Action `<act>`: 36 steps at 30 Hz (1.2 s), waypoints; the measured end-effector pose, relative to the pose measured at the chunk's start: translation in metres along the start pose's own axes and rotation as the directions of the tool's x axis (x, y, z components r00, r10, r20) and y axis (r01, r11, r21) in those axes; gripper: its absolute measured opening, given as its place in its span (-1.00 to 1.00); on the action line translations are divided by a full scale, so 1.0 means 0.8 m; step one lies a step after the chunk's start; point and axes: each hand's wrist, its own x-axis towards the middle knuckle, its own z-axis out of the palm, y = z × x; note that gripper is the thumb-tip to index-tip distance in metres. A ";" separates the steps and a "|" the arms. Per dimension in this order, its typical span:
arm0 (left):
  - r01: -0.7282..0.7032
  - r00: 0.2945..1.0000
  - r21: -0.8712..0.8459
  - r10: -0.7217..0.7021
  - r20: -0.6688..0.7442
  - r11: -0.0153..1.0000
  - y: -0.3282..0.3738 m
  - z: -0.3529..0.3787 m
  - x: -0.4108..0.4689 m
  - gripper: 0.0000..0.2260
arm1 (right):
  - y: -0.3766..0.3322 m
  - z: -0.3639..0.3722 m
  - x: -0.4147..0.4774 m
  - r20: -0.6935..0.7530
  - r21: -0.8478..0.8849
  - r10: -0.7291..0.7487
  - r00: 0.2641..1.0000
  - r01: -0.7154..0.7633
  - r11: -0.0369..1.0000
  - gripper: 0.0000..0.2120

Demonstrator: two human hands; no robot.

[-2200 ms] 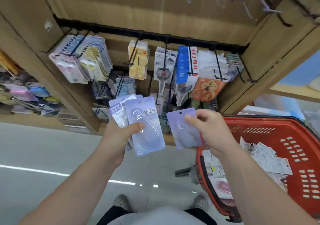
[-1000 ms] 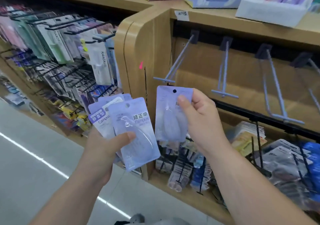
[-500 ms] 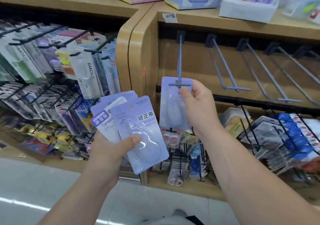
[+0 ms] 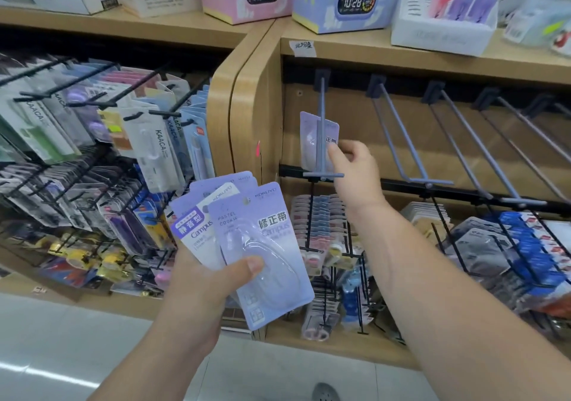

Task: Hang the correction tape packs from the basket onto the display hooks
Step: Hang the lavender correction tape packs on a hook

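Right hand (image 4: 355, 166) pinching pack (image 4: 309, 141) along hook (image 4: 322, 141); left hand (image 4: 204, 280) clamping fanned packs (image 4: 262, 255), 7 o'clock. Risk: fan slipping under loosening thumb.

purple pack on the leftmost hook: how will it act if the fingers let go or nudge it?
The purple pack is a flat card threaded on the leftmost hook, so it probably swings freely and slides along the rod if nudged. It looks thin and light, likely flexing slightly under the right hand. The hook's crossbar end should stop it slipping off.
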 end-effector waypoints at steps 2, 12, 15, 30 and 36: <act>0.008 1.000 -0.015 -0.008 0.008 1.000 0.003 0.000 -0.002 -0.19 | 0.006 -0.013 -0.039 -0.028 0.042 0.074 0.997 -0.073 0.996 -0.71; 0.069 0.996 0.020 -0.070 0.057 0.997 0.013 0.014 -0.016 -0.30 | -0.016 -0.034 -0.185 0.586 0.151 -0.063 0.808 -0.033 0.988 -0.57; 0.109 0.985 -0.006 -0.107 0.135 0.994 0.017 0.014 -0.020 -0.12 | -0.002 -0.035 -0.190 0.559 0.242 -0.079 0.825 -0.072 0.968 -0.62; 0.201 0.979 -0.018 -0.202 -0.024 0.979 0.006 0.009 -0.019 -0.68 | 0.003 -0.058 -0.165 0.369 0.352 -0.064 0.927 -0.075 0.933 -0.77; 0.185 0.982 0.026 -0.184 -0.045 0.982 0.011 0.004 -0.017 -0.65 | 0.006 -0.041 -0.154 0.303 0.277 -0.051 0.952 -0.037 0.960 -0.78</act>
